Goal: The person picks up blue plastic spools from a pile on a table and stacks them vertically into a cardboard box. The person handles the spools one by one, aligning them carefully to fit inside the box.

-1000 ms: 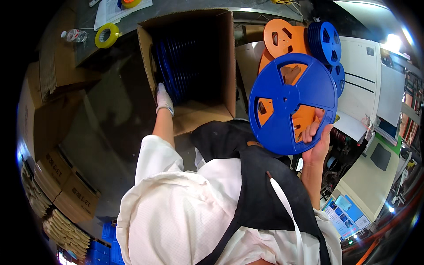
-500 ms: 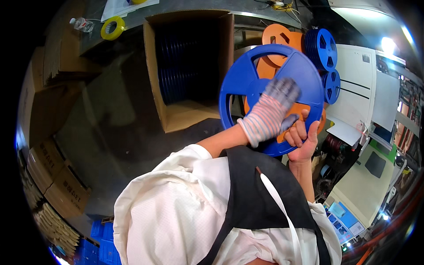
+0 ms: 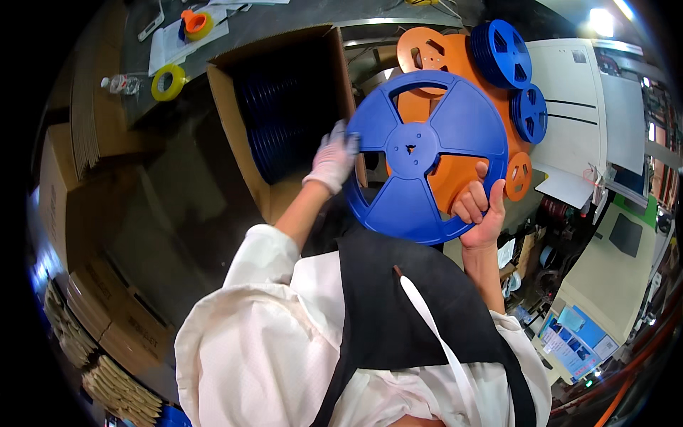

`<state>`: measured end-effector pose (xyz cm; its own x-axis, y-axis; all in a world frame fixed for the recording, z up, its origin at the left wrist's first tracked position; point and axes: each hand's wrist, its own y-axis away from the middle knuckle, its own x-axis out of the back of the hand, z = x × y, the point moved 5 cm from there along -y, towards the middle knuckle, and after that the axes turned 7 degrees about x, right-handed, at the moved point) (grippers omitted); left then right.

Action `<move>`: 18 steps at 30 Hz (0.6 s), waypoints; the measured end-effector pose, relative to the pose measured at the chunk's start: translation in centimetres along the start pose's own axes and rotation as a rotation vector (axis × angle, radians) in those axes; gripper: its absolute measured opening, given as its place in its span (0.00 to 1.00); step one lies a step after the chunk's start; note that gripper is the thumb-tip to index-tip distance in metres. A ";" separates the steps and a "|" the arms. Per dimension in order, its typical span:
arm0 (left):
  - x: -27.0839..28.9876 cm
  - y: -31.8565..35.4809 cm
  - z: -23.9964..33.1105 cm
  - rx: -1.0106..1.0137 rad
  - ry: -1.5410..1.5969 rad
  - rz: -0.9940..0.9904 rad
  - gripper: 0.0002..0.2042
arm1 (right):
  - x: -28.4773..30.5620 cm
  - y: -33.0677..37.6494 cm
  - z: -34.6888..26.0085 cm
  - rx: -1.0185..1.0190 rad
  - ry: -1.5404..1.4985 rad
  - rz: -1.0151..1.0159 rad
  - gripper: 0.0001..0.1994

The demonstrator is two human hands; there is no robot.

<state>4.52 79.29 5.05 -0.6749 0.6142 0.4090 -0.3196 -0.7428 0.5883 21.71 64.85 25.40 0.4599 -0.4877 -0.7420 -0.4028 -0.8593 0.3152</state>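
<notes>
A large blue plastic reel (image 3: 420, 146) with cut-out windows is held up in front of me, its flat face toward me. My bare right hand (image 3: 482, 210) grips its lower right rim, fingers curled through a window and thumb along the outside. At the reel's left edge is my left hand (image 3: 333, 158), in a striped glove, slightly blurred, with the fingers stretched upward. Whether its fingertips touch the rim is hard to make out. Left of the reel stands an open cardboard box (image 3: 238, 132) with two rows of blue reels (image 3: 274, 153) inside.
Behind the held reel are orange reels (image 3: 420, 51) and stacked smaller blue reels (image 3: 501, 53). A metal table (image 3: 263, 23) at the back bears yellow tape (image 3: 168, 82) and a plastic bottle (image 3: 121, 84). Cartons (image 3: 117, 309) line the left; a pale bench (image 3: 605, 285) stands right.
My left hand has moved left, off the reel's face to its left edge. The right hand keeps its grip on the rim. The whole view has shifted slightly.
</notes>
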 end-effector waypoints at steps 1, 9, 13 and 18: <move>0.8 -0.8 -1.1 -0.167 -0.102 0.165 0.27 | 0.1 -0.3 -0.4 0.021 -0.021 0.016 0.25; 5.0 5.4 7.2 -0.549 -0.209 0.420 0.25 | -3.3 -3.2 -1.1 0.177 -0.020 -0.027 0.26; 2.2 6.6 8.9 -0.392 0.404 -0.093 0.39 | -7.5 -3.2 3.0 0.113 0.281 -0.267 0.33; 3.5 8.6 7.9 -0.156 1.375 -0.665 0.34 | -10.9 -1.7 5.2 0.195 0.993 -0.644 0.40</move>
<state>4.63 77.16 17.05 -0.4313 0.1872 -0.8826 -0.8078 -0.5158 0.2853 13.23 72.44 29.90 0.9961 0.0440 0.0765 0.0519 -0.9931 -0.1050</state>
